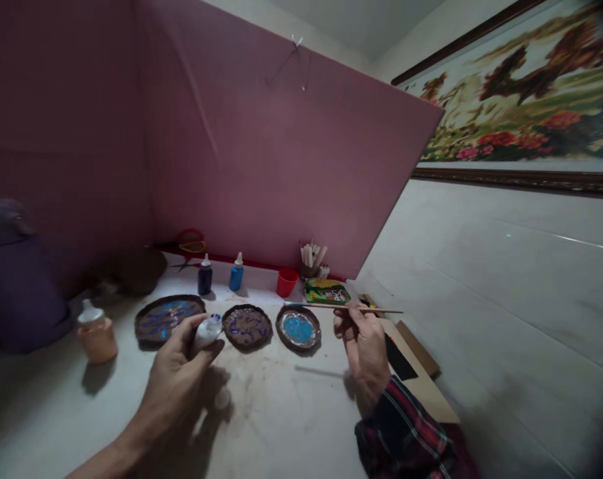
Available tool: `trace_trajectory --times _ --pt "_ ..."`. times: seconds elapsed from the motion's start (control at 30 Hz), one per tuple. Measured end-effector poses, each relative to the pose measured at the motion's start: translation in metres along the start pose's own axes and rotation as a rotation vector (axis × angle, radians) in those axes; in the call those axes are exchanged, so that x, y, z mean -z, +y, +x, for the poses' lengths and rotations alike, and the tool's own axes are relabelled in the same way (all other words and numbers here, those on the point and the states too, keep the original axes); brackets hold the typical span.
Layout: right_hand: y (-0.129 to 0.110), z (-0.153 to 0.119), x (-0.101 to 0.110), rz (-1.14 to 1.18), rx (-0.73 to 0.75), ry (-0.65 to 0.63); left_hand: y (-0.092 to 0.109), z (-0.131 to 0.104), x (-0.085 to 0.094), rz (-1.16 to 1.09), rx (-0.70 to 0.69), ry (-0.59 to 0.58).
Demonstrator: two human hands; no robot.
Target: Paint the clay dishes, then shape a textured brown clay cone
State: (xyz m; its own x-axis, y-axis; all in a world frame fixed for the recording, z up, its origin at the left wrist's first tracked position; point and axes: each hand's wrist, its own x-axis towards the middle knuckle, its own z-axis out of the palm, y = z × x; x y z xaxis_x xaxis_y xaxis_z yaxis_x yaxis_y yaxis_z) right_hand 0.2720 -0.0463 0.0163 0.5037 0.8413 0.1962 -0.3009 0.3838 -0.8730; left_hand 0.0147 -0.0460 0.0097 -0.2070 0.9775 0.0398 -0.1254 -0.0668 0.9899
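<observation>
My left hand [179,362] is wrapped round a small whitish bottle [207,332], its mouth marked with dark blue. A thin paintbrush [321,307] lies level in the closed fingers of my right hand [363,342], its tip pointing left above the table. Below the brush tip sits a brown dish [315,342] with bright blue paint inside a whitish ring. A second brown dish [248,346], streaked purple, stands right of the bottle. Partly behind my left hand is a larger brown dish [144,326] with blue and purple streaks.
An orange paint bottle [98,340] stands at the left; a dark bottle [205,278] and a blue bottle [236,275] stand behind the dishes. Further right are a red cup [286,283], a green box [324,291] and a holder of white sticks [311,256]. Pink board [281,153] rises behind.
</observation>
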Motion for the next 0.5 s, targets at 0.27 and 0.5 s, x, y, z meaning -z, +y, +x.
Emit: trace_trajectory --times 0.27,0.5 --pt "-0.035 -0.05 -0.073 -0.112 0.236 -0.24 -0.018 0.006 0.01 0.054 -0.126 -0.211" --pt "-0.042 -0.049 -0.107 -0.2 0.385 -0.244 -0.011 0.002 0.01 0.019 -0.167 -0.245"
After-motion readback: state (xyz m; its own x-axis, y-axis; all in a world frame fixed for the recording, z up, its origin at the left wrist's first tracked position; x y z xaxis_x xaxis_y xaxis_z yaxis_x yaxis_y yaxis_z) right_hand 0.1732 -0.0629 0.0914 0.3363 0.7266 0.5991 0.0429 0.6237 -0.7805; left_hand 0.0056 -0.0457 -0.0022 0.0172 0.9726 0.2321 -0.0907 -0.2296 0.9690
